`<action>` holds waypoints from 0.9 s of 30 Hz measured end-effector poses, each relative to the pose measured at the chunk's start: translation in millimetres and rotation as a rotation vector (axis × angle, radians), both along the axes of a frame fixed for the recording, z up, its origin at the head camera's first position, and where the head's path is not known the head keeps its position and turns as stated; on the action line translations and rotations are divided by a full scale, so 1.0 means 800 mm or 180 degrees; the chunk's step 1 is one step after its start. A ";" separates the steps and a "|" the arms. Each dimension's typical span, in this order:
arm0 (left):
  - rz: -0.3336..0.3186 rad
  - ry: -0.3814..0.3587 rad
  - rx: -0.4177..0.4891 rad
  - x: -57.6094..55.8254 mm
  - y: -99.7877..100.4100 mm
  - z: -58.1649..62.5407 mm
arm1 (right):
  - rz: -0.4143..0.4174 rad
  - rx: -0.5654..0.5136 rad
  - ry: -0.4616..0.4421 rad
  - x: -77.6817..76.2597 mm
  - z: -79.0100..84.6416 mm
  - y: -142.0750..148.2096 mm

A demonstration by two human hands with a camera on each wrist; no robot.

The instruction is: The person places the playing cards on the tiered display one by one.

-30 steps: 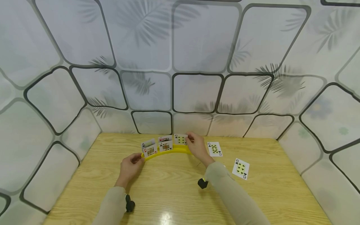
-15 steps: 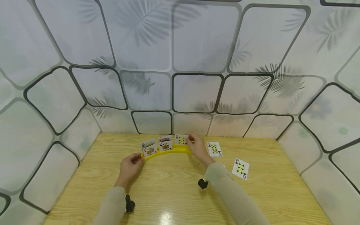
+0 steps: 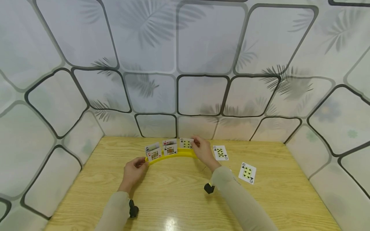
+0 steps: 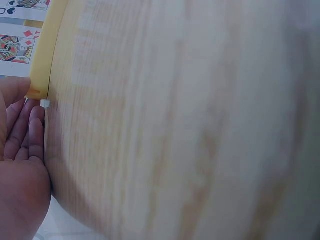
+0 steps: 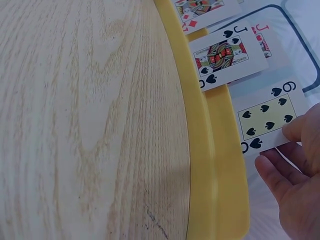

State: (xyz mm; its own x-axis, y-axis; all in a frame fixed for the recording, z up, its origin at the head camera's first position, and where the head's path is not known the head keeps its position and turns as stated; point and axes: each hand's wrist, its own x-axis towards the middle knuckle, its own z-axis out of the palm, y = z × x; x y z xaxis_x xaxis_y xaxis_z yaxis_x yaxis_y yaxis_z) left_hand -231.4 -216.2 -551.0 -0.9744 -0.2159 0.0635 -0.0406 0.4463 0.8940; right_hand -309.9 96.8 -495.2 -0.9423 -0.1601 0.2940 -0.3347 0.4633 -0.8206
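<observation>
A curved yellow card holder (image 3: 173,156) stands near the back of the wooden table. My left hand (image 3: 134,171) grips its left end between thumb and fingers. At the right part of the holder, my right hand (image 3: 203,151) pinches the right edge of a six of spades (image 5: 267,117), which stands upright in the back row. In the middle are a jack of spades (image 5: 221,56) and, behind it, a red jack (image 5: 262,44). Farther left stands a diamond face card (image 3: 154,154), with a black ace (image 3: 150,148) behind it.
Two cards lie face up on the table (image 3: 179,199) to the right: a ten of clubs (image 3: 221,153) close by my right hand, and a six of clubs (image 3: 247,173) nearer the front. A patterned wall (image 3: 156,96) encloses the table at the back and sides.
The six of spades has shifted very slightly to the right since the earliest frame. Both hands and the holder have otherwise stayed in place.
</observation>
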 end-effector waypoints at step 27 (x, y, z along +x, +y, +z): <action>0.0015 -0.0040 -0.0023 0.002 0.001 0.001 | -0.0203 0.0559 -0.0084 0.067 -0.007 0.145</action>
State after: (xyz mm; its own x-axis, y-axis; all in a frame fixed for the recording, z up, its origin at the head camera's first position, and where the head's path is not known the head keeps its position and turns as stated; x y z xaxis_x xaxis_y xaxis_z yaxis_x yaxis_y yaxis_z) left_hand -229.9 -215.3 -550.4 -0.9740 -0.2201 0.0528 -0.0540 0.4524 0.8902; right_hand -256.5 212.7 -501.1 -0.9592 -0.1464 0.2418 -0.2794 0.6198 -0.7333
